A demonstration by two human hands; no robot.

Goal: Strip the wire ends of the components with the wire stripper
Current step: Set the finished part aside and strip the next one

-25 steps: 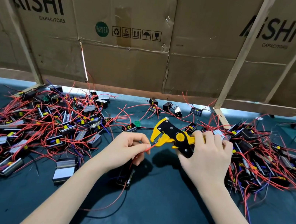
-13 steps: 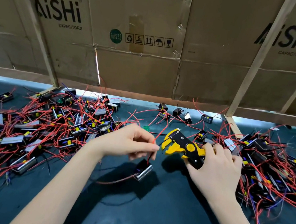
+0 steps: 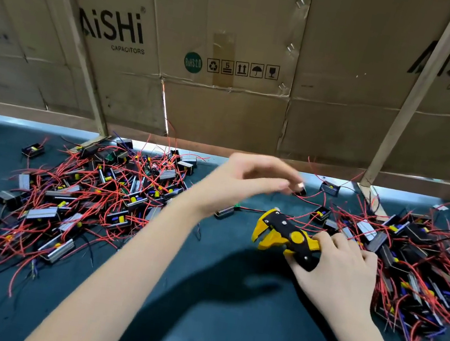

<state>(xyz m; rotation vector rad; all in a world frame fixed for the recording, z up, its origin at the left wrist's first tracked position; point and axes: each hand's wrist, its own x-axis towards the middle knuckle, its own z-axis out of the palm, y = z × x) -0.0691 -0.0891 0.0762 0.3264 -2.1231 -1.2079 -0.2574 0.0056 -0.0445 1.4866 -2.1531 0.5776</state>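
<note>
Head view: left hand [image 3: 248,183] raised over the mat's far middle, fingers loosely spread, holding nothing I can make out (blurred). Right hand [image 3: 341,265] grips the handles of the yellow-and-black wire stripper [image 3: 285,237], near mid-mat beside the right-hand heap of black components with red wires [image 3: 410,258]. Stripper's long axis runs left-right, jaws pointing left, parted. Next step, judged: pick one wire, seat only its tip squarely between the jaws.
</note>
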